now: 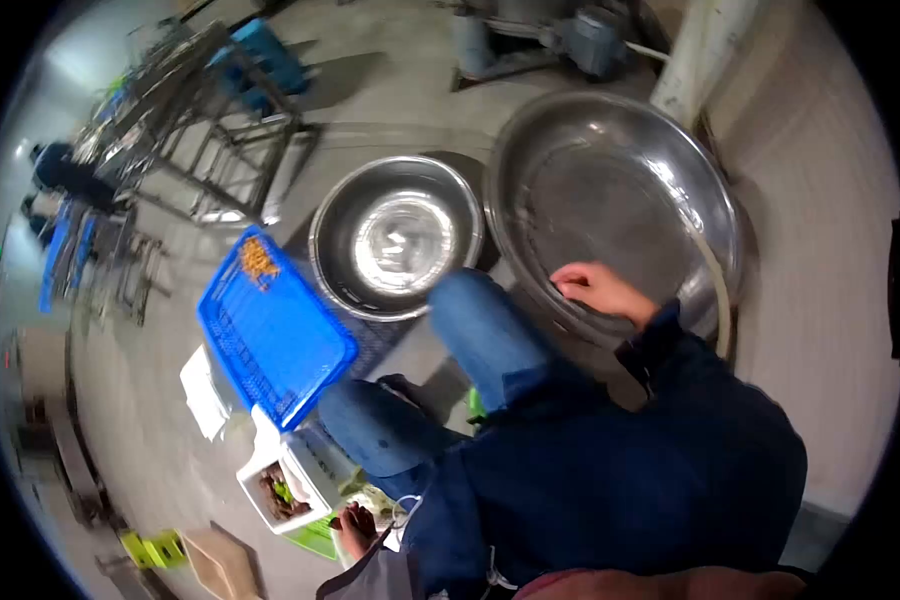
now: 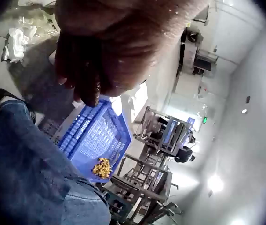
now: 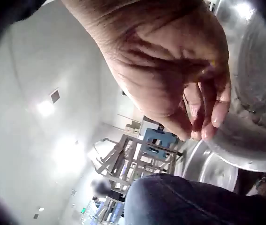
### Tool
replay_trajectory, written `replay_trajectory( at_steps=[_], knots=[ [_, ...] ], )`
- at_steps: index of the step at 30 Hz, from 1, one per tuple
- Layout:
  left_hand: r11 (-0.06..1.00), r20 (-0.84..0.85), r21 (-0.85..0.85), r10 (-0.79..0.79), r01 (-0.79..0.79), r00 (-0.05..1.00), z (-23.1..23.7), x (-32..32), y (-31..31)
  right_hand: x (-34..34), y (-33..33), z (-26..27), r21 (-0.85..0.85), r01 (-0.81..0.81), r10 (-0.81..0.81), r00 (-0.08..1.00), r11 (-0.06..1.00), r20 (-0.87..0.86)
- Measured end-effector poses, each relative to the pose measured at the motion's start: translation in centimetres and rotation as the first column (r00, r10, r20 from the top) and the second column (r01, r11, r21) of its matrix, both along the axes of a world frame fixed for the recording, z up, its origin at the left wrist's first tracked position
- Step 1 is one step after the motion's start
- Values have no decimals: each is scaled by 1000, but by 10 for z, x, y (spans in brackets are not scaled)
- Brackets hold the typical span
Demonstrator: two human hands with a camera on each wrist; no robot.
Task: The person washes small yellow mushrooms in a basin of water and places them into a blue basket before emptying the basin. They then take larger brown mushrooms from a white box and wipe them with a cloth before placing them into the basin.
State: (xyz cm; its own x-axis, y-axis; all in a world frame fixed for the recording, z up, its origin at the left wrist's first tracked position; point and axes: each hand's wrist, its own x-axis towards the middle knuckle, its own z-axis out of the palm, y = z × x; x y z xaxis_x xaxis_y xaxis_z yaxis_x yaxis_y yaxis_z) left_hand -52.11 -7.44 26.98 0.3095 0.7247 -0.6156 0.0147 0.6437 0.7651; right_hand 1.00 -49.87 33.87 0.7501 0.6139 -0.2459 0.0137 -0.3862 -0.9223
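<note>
In the head view my left hand [image 1: 354, 530] is beside a white foam box [image 1: 318, 490] of dark brown pieces [image 1: 282, 497]. Its curled fingers grip a dark brown piece [image 2: 91, 91], seen in the left wrist view below the palm [image 2: 123, 51]. My right hand [image 1: 602, 288] hovers over the near rim of the large steel basin [image 1: 610, 190], its fingers loosely bent and nothing visible in them. The right wrist view shows these wet fingers [image 3: 194, 110] beside the basin rim [image 3: 245, 157]; whether they touch it I cannot tell.
A smaller steel basin [image 1: 398, 240] stands left of the large one. Left of my knees, a blue basket [image 1: 280, 335] holds small yellow-brown pieces [image 1: 258, 262] at its far end. A hose [image 1: 715, 270] hangs over the large basin's right side. Metal racks [image 1: 205, 150] and a person [image 1: 70, 178] are farther off.
</note>
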Motion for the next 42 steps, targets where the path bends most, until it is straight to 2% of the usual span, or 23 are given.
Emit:
replay_trajectory(
  at_steps=[1, 2, 3, 5, 8, 11, 15, 16, 19, 22, 23, 25, 28, 29, 32, 33, 35, 36, 37, 39, 41, 42],
  knots=[
    [999, -61, -29, -34, 32, 998, 5, 5, 7, -11, -17, -8, -83, -29, 33, 998, 996, 48],
    [999, -34, -33, 10, -11, 999, -3, 10, 14, -21, -28, -2, -113, -65, 75, 994, 991, 85],
    [999, -47, -39, 16, -17, 999, -6, 19, 20, -34, -43, -4, -220, -44, 52, 998, 974, 32],
    [998, -108, -67, -7, 0, 994, -14, 37, 32, -59, -76, -27, -266, -83, 79, 997, 960, -26],
    [992, -173, -122, -33, 11, 984, -23, 65, 43, -106, -115, -32, -411, -70, -91, 928, 909, -360],
    [985, -215, -170, -43, 6, 976, -28, 87, 53, -163, -152, -53, -486, -56, -178, 888, 872, -423],
    [984, -291, -178, -65, 13, 955, -27, 101, 66, -228, -190, -91, -608, -155, -249, 813, 779, -526],
    [986, -303, -161, -82, 34, 949, -25, 105, 69, -257, -206, -120, -605, -120, -284, 800, 787, -528],
    [987, -348, -157, -87, 33, 934, -18, 113, 75, -326, -222, -155, -630, -115, -300, 804, 768, -513],
    [991, -377, -128, -89, 44, 922, -10, 121, 77, -411, -238, -223, -584, -40, -411, 672, 811, -616],
    [992, -388, -119, -93, 50, 917, -5, 123, 79, -429, -238, -224, -540, 89, -488, 566, 837, -665],
    [994, -409, -98, -91, 56, 908, 4, 126, 81, -455, -228, -233, -570, -20, -440, 614, 821, -655],
    [996, -423, -71, -78, 53, 903, 15, 132, 80, -465, -220, -240, -552, -43, -438, 559, 833, -704],
    [996, -430, -62, -78, 57, 899, 18, 134, 80, -469, -218, -246, -544, -12, -438, 578, 839, -689],
    [997, -444, -39, -74, 63, 893, 28, 139, 81, -471, -212, -263, -549, 70, -513, 472, 833, -718],
    [997, -446, -31, -71, 64, 892, 30, 141, 81, -462, -209, -264, -536, 1, -472, 476, 844, -742],
    [998, -449, -14, -64, 64, 891, 35, 142, 81, -465, -210, -273, -414, 93, -388, 575, 906, -720],
    [998, -452, -12, -63, 64, 890, 36, 142, 82, -463, -204, -279, -448, 17, -378, 566, 894, -733],
    [998, -455, -9, -58, 61, 888, 38, 143, 82, -465, -203, -279, -407, 108, -394, 559, 907, -729],
    [998, -462, -2, -56, 62, 885, 40, 144, 84, -459, -194, -282, -380, 25, -306, 643, 925, -702],
    [998, -473, 2, -57, 66, 879, 41, 147, 83, -459, -187, -275, -335, 75, -315, 578, 939, -753],
    [998, -480, 5, -56, 67, 875, 43, 148, 85, -458, -183, -267, -324, 48, -290, 579, 945, -762]
  ],
)
